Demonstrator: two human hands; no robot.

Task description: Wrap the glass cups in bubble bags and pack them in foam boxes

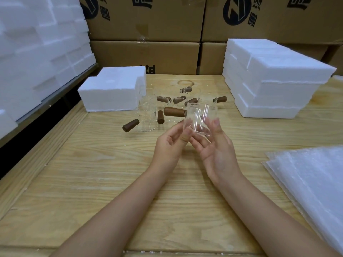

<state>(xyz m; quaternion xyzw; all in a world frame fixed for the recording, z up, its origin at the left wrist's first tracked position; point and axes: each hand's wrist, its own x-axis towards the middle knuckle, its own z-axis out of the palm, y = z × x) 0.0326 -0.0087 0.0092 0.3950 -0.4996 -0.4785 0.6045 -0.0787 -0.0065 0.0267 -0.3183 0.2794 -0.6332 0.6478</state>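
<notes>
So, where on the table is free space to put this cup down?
Free: the bare table at the near side, from its left edge to the bubble bags. Crowded: between the left foam boxes and the right foam stack, filled with cups.

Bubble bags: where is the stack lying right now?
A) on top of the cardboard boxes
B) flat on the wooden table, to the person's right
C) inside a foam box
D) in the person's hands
B: the bubble bags lie flat on the wooden table at the right edge of the view, past the right hand, which holds a glass cup.
</notes>
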